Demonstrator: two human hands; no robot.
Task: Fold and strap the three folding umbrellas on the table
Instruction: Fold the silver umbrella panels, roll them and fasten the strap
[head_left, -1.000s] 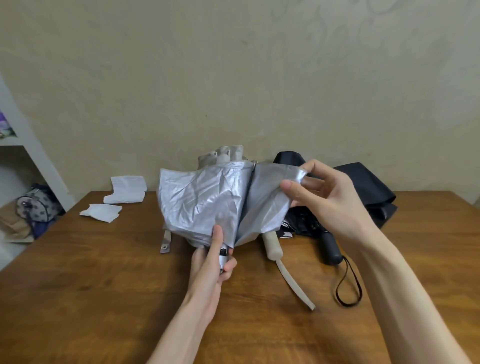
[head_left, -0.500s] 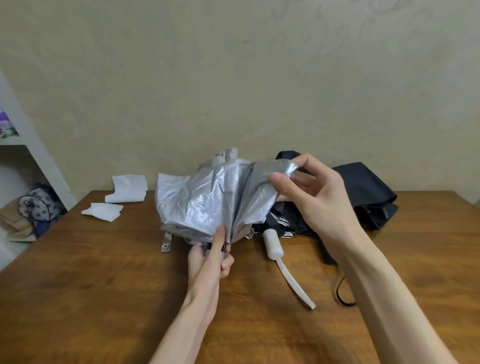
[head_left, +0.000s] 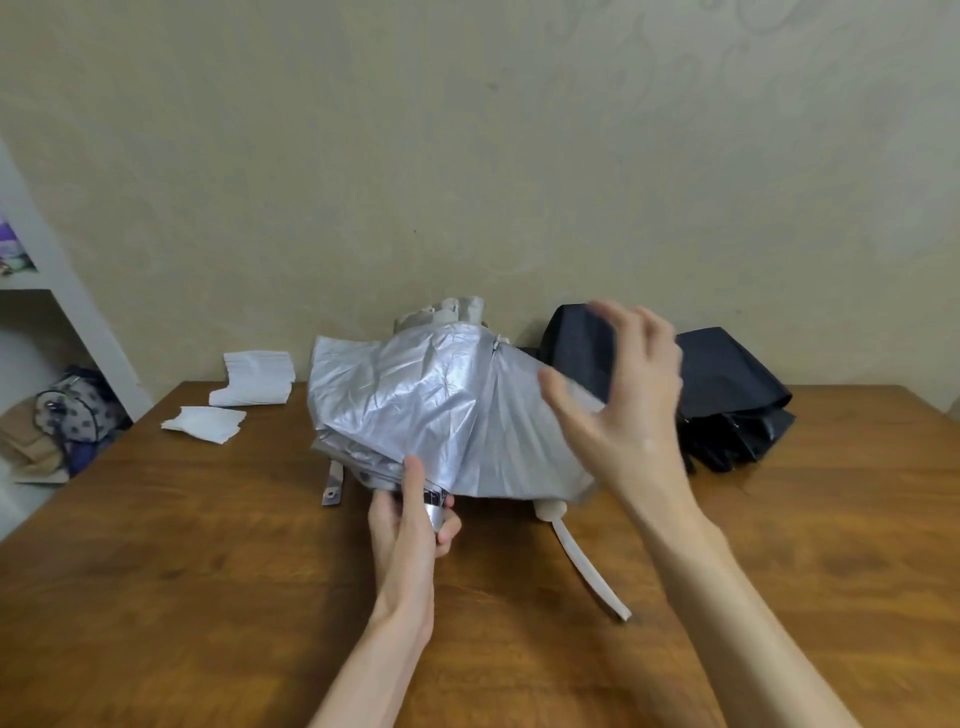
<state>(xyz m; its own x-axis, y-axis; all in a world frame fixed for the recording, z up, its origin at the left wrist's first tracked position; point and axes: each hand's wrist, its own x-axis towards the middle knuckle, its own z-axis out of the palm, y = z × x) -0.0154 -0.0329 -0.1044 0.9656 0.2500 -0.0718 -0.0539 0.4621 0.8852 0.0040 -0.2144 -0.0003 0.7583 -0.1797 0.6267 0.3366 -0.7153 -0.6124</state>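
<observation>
blur smears the right hand (head_left: 623, 400), so its fingertips are hard to make out. the fingers are plainly spread and straight, holding nothing, over the right side of the silver umbrella (head_left: 426, 405). whether the palm touches the fabric cannot be told. the left hand (head_left: 410, 525) curls round that umbrella's short handle just below the canopy, thumb against the fabric's lower edge, and holds it over the middle of the wooden table (head_left: 156, 571). its strap tab (head_left: 332, 486) shows at the left under the canopy.

behind it the beige umbrella (head_left: 460, 309) is mostly hidden; only its top, its handle end (head_left: 550, 510) and its long strap (head_left: 592, 571) show. the black umbrella (head_left: 732, 400) lies at the right rear of the table, partly covered by the right hand and forearm. white papers (head_left: 252, 384) lie at the far left.

half a second ago the right hand pinched the canopy's right edge. now it has let go, and that panel has dropped lower, covering more of the beige handle.
</observation>
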